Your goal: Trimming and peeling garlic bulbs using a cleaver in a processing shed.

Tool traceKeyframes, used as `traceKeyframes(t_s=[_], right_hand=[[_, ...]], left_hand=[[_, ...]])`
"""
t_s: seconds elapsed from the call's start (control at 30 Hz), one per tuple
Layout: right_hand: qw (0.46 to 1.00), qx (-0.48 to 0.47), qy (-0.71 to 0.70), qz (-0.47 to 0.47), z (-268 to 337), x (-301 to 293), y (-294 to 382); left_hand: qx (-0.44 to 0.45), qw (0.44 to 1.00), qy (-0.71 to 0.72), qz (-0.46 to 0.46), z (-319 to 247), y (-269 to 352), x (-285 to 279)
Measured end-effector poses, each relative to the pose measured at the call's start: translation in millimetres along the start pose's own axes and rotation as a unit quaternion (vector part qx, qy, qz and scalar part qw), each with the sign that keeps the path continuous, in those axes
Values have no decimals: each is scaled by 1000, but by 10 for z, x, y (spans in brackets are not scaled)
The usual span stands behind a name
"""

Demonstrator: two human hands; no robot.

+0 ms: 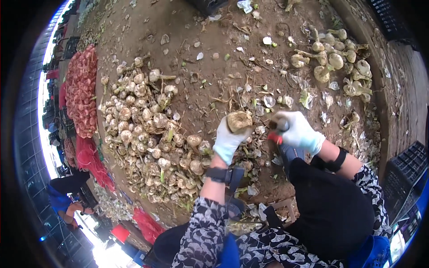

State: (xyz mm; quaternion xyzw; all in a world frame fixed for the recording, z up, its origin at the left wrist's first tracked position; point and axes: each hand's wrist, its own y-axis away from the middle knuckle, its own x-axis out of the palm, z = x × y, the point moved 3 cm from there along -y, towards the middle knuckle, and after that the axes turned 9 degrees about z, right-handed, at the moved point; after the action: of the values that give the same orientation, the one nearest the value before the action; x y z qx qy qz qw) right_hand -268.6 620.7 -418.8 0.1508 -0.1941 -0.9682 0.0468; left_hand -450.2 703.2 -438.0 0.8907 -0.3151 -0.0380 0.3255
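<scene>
My left hand, in a white glove, holds a large garlic bulb with its broad face turned up. To its right, my right hand, gloved too, is closed around a tool with a red part; blur hides what kind of tool it is. The two hands are apart. A big heap of garlic bulbs, some with stems, lies on the dirt floor left of my left hand. Beyond my right hand, a smaller group of garlic bulbs with thick stems lies at the upper right.
Red mesh sacks, one full and one slack, lie at the left. Another person is at the lower left. A wooden board and black plastic crates border the right. Peel scraps and stalks litter the floor.
</scene>
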Motion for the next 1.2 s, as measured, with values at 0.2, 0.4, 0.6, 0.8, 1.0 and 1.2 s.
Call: traceKeyframes(t_s=[0.2,0.4,0.6,0.8,1.0,1.2], right_hand=[[960,-106,252,58,437,178,-49],[959,-119,239,100,615,196,5],[953,-123,265,81,636,199,11],[955,-146,255,34,544,194,-4],[966,-119,226,38,549,156,-8],[963,-150,225,-5,545,106,-44]], left_hand=[[116,990,16,80,34,308,-160],[175,978,16,112,102,336,-218],[48,918,388,61,-232,485,7],[119,984,134,-12,-76,601,-88],[186,974,-117,-62,-189,615,-108],[213,953,-201,-77,-355,658,-44]])
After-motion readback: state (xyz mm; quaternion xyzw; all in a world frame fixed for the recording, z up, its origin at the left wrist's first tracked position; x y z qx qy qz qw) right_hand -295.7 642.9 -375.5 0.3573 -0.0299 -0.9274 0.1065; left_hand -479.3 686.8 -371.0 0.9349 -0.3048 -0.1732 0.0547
